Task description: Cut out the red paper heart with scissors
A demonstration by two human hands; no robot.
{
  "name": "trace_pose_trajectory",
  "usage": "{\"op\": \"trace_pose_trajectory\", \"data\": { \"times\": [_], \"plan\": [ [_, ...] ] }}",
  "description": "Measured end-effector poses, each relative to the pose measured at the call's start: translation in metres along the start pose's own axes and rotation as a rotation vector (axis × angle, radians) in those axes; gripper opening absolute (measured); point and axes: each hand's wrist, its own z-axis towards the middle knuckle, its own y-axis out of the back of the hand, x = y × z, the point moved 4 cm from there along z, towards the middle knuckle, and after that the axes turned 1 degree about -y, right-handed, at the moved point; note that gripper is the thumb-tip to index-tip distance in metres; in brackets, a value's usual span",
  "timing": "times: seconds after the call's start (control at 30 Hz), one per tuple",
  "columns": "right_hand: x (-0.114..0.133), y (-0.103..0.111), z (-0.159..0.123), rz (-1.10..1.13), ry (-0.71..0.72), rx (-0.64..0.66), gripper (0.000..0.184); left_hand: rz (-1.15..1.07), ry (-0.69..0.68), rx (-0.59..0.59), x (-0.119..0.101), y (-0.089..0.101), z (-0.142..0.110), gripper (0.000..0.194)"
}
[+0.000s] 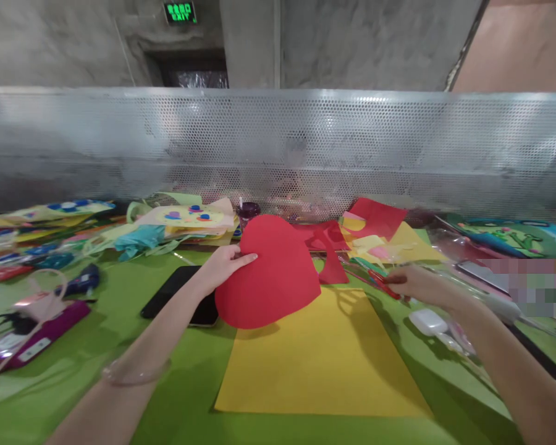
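My left hand (225,264) pinches the edge of a large red paper heart (271,272) and holds it tilted up above the green table. Under the heart lies a yellow paper sheet (322,358). My right hand (414,283) is closed on red-handled scissors (382,283) off to the right of the sheet. Red paper scraps (328,244) left from cutting lie behind the heart.
A black phone (178,295) lies beside my left wrist. A white case (427,321) sits by my right forearm. Coloured paper crafts (189,217), a glue gun (81,281) and a purple packet (39,330) crowd the left. A perforated metal screen (278,148) walls the table's far side.
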Motion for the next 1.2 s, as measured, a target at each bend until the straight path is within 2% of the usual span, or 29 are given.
{"op": "trace_pose_trajectory", "data": {
  "times": [0.1, 0.23, 0.4, 0.53, 0.87, 1.2],
  "plan": [
    [0.01, -0.008, 0.0, 0.267, 0.048, 0.056, 0.022, -0.01, -0.005, -0.018, -0.004, -0.001, -0.003, 0.036],
    [0.033, -0.028, 0.005, 0.54, 0.122, -0.032, 0.029, -0.016, -0.006, -0.02, -0.009, -0.007, -0.006, 0.036],
    [0.066, -0.064, 0.001, 0.709, 0.155, -0.087, 0.034, 0.001, -0.005, -0.042, -0.016, -0.012, -0.012, 0.036],
    [0.079, -0.081, -0.01, 0.829, 0.197, -0.069, 0.033, -0.016, 0.006, -0.041, -0.02, -0.015, -0.017, 0.037],
    [0.085, -0.089, -0.02, 0.937, 0.246, -0.02, 0.02, -0.144, 0.051, 0.028, -0.02, -0.024, -0.02, 0.038],
    [0.087, -0.088, -0.023, 0.933, 0.219, -0.01, 0.022, -0.134, 0.064, 0.038, -0.021, -0.024, -0.023, 0.036]
  ]
}}
